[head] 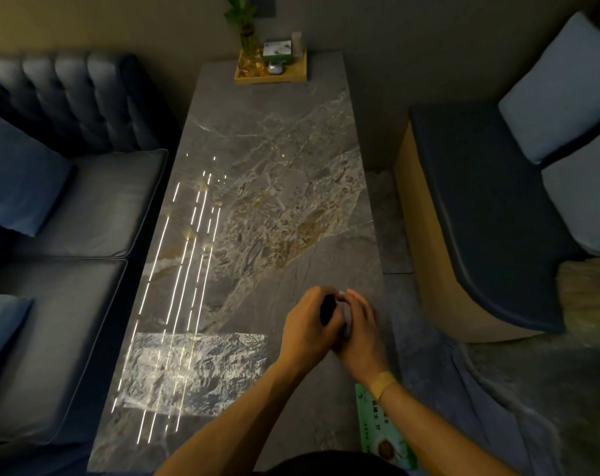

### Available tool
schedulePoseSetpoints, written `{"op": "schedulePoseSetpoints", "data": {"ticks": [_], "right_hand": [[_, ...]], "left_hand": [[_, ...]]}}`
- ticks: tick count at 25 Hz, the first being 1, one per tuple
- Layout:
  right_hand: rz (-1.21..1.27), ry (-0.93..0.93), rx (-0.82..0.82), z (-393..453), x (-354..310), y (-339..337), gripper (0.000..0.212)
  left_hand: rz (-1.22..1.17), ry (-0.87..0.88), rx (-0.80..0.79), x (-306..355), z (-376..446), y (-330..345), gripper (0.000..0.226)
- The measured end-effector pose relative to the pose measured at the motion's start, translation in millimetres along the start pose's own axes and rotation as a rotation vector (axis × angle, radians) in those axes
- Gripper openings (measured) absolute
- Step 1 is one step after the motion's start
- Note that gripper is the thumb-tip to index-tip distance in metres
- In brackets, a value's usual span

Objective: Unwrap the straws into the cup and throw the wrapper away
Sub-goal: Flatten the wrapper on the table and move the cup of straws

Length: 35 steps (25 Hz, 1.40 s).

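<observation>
Two hands met over the near right part of the table (257, 166) and, by our reading, the task was at an early or middle step, with little of it visibly done. Going from the left, the sofa (68, 207) and the long marble top carried nothing of the task: no cup stood anywhere we could see, no loose wrapper lay on the stone, and no bin was in sight. At the far end a wooden tray (271, 75) held a plant in a glass vase and a small box, well apart from the work.

Next came our left hand (305, 328), its fingers curled shut around a dark, slender thing (327, 312) that stuck up out of the fist. We took it for the bundle of straws, but it was too dim to be sure, and whether any wrapper was on it we could not tell. Touching it on the right was our right hand (358, 324), fingers bent inward with their tips at the top of the dark thing, where a pale bit (341, 293) showed; whether they pinched it we could not tell.

Rightmost, a green printed card (377, 427) lay at the table's near edge under the right wrist.

So we judged that the unwrapping, the drop into a cup and the throwing away all remained.
</observation>
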State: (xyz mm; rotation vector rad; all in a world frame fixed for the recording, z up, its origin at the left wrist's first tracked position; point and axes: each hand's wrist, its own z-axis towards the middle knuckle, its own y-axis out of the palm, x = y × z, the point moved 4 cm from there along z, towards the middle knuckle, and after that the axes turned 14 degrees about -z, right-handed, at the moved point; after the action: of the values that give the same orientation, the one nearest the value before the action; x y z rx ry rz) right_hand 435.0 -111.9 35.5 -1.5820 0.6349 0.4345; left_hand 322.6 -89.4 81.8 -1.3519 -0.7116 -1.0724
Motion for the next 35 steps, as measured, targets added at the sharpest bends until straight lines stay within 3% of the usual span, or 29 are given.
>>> {"op": "schedulePoseSetpoints", "data": {"ticks": [5,10,18,23,29,35], "right_hand": [[-0.104,0.027,-0.084,-0.7,5.7,2.0,0.082],[-0.145,-0.022,-0.044,-2.6,4.4,-1.9,0.078],[-0.182,-0.044,-0.057,0.6,3.4,-2.8,0.080],[-0.213,-0.045,-0.079,1.1,5.1,-3.6,0.079],[-0.196,-0.055,-0.110,1.8,6.5,-13.2,0.086],[-0.172,-0.137,-0.148,-2.5,12.9,-31.7,0.095]], "left_hand": [[-0.157,-0.153,0.158,-6.6,5.8,-5.6,0.012],[0.082,0.022,0.066,-6.1,2.0,0.0,0.010],[-0.202,-0.242,0.199,-25.6,3.7,-5.9,0.006],[-0.047,-0.206,0.136,-26.7,5.6,-3.7,0.007],[-0.049,-0.222,0.057,-31.5,4.7,-15.5,0.053],[-0.184,-0.323,-0.003,-33.6,-15.5,-33.4,0.074]]}}
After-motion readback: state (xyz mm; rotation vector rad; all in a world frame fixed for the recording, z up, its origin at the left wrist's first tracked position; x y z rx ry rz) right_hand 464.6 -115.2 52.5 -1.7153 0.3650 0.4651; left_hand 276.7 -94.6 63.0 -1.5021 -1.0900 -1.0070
